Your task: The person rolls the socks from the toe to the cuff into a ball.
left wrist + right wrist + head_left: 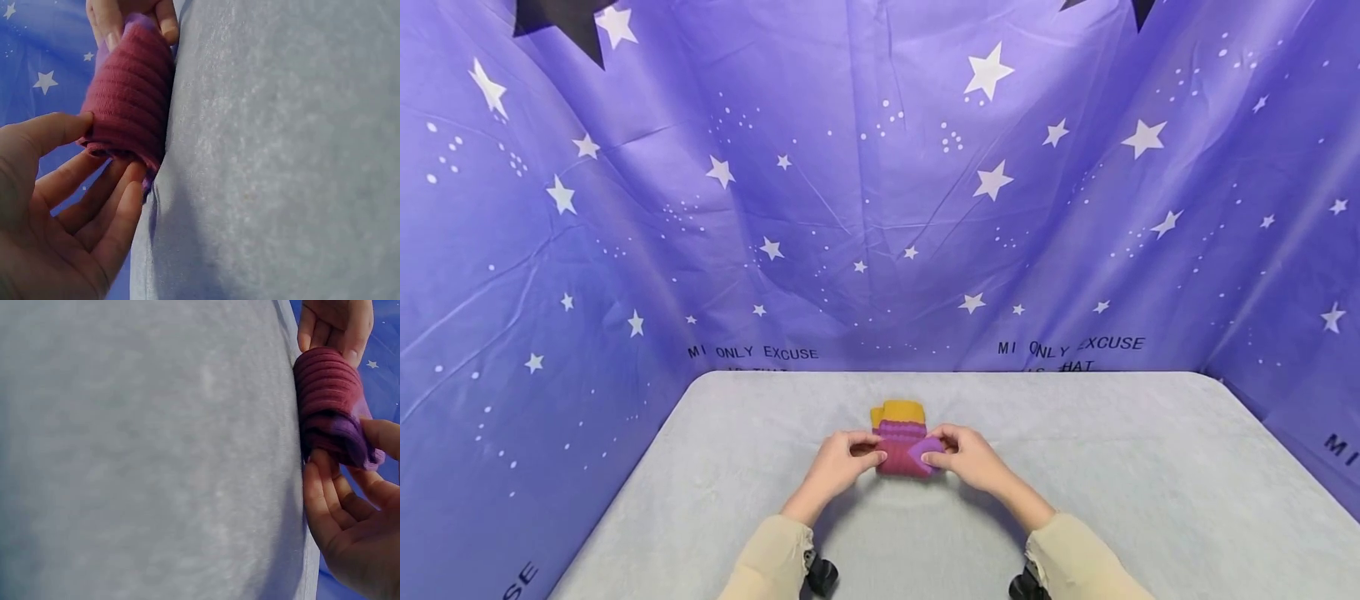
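Ribbed maroon socks (898, 457), partly rolled up, lie on the table with a purple patch at the right side. Beyond the roll a flat stretch extends, purple and then mustard yellow at the far end. My left hand (841, 459) pinches the left end of the roll, thumb on the near side and fingers under the coiled edge, as the left wrist view shows. At the other end my right hand (970, 457) pinches the purple part, its thumb (382, 435) laid on the fabric and its fingers tucked at the open layers.
A pale grey cloth covers the table (760, 417). Behind it and along both sides hangs a blue-purple curtain (865, 208) with white stars and printed lettering. Dark straps with small cameras (822, 575) sit at the sleeve cuffs.
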The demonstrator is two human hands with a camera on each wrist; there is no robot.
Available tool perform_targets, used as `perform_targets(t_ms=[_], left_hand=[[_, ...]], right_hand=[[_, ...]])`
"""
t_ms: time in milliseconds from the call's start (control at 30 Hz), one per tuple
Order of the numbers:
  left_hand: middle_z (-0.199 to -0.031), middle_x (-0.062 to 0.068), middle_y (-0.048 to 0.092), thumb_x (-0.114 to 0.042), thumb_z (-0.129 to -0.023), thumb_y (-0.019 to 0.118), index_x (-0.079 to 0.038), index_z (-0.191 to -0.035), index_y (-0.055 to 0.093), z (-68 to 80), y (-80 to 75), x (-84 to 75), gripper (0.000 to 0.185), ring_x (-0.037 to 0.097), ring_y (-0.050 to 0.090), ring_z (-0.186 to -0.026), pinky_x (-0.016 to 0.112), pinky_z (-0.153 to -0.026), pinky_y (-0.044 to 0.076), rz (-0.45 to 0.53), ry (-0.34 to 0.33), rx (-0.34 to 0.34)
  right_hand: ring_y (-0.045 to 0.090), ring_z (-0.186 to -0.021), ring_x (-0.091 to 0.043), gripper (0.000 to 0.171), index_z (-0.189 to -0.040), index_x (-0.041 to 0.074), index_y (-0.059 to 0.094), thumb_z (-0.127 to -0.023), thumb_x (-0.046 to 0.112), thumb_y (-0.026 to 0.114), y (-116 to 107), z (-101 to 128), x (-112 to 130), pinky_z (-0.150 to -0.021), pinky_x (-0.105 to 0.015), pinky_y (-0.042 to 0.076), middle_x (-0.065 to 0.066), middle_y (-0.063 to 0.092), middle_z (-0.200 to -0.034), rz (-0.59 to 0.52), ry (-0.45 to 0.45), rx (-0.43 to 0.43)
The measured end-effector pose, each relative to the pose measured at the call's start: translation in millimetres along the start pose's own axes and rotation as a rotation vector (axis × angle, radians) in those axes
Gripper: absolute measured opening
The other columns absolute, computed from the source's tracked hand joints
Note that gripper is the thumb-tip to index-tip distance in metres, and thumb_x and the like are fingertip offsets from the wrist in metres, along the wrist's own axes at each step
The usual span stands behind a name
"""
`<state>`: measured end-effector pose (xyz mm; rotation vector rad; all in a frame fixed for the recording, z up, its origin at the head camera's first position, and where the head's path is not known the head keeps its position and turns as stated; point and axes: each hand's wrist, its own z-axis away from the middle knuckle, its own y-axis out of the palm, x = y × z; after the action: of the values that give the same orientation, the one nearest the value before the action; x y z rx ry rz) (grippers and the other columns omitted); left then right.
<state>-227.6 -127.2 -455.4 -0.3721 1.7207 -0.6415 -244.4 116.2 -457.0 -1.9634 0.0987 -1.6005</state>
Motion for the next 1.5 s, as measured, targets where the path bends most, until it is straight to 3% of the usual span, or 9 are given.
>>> perform_targets(t_ms=[267, 633, 867, 1100, 1267, 1500], left_hand=[[-0.113, 0.017, 0.073, -0.009, -0.081, 0.079, -0.004, -0.114, 0.070, 0.4, 4.7, 2.7, 0.035, 0.030, 0.072, -0.101, 0.026, -0.080, 0.059, 0.138, 0.029, 0.007], [-0.100, 0.013, 0.076, -0.012, -0.080, 0.081, -0.005, -0.105, 0.074, -6.6, 8.3, 0.2, 0.027, 0.019, 0.073, -0.087, 0.023, -0.073, 0.058, 0.127, -0.031, -0.065], [-0.093, 0.012, 0.076, -0.014, -0.080, 0.081, -0.002, -0.102, 0.074, -11.1, 9.2, -1.2, 0.025, 0.010, 0.068, -0.076, 0.024, -0.066, 0.056, 0.131, -0.078, -0.091], [-0.091, 0.015, 0.075, -0.016, -0.081, 0.080, 0.001, -0.103, 0.073, -15.3, 8.4, -3.6, 0.029, 0.012, 0.067, -0.075, 0.024, -0.065, 0.056, 0.161, -0.127, -0.101], [-0.093, 0.015, 0.075, -0.017, -0.082, 0.080, 0.002, -0.104, 0.072, -18.3, 9.8, -2.4, 0.030, 0.015, 0.069, -0.079, 0.023, -0.065, 0.057, 0.188, -0.150, -0.112], [-0.104, 0.018, 0.074, -0.012, -0.081, 0.080, -0.001, -0.109, 0.072, -17.4, 10.9, 1.4, 0.031, 0.027, 0.073, -0.091, 0.025, -0.073, 0.058, 0.208, -0.087, -0.150]], right_hand=[[0.057, -0.075, -0.005, 0.031, -0.106, -0.007, 0.066, -0.086, 0.016, 0.073, -1, -5, 3, -0.065, -0.020, 0.051, -0.009, 0.068, -0.088, -0.020, 0.033, 0.036], [0.062, -0.085, -0.012, 0.050, -0.125, -0.004, 0.059, -0.086, 0.021, 0.077, 3, -6, 1, -0.071, -0.022, 0.054, -0.019, 0.068, -0.108, -0.078, 0.022, -0.055], [0.063, -0.088, -0.015, 0.050, -0.120, -0.002, 0.060, -0.079, 0.016, 0.082, 6, -8, 3, -0.075, -0.024, 0.051, -0.019, 0.069, -0.107, -0.026, -0.016, -0.111], [0.061, -0.080, -0.011, 0.039, -0.111, 0.001, 0.067, -0.077, 0.014, 0.084, 12, -14, 3, -0.070, -0.023, 0.048, -0.008, 0.071, -0.095, 0.005, 0.099, -0.225], [0.057, -0.075, -0.012, 0.036, -0.106, -0.002, 0.068, -0.077, 0.013, 0.083, 12, -18, 5, -0.065, -0.023, 0.047, -0.007, 0.069, -0.087, 0.015, 0.145, -0.244], [0.060, -0.073, -0.013, 0.039, -0.110, -0.006, 0.066, -0.078, 0.010, 0.082, 11, -24, 6, -0.063, -0.024, 0.053, -0.011, 0.068, -0.088, -0.046, 0.200, -0.218]])
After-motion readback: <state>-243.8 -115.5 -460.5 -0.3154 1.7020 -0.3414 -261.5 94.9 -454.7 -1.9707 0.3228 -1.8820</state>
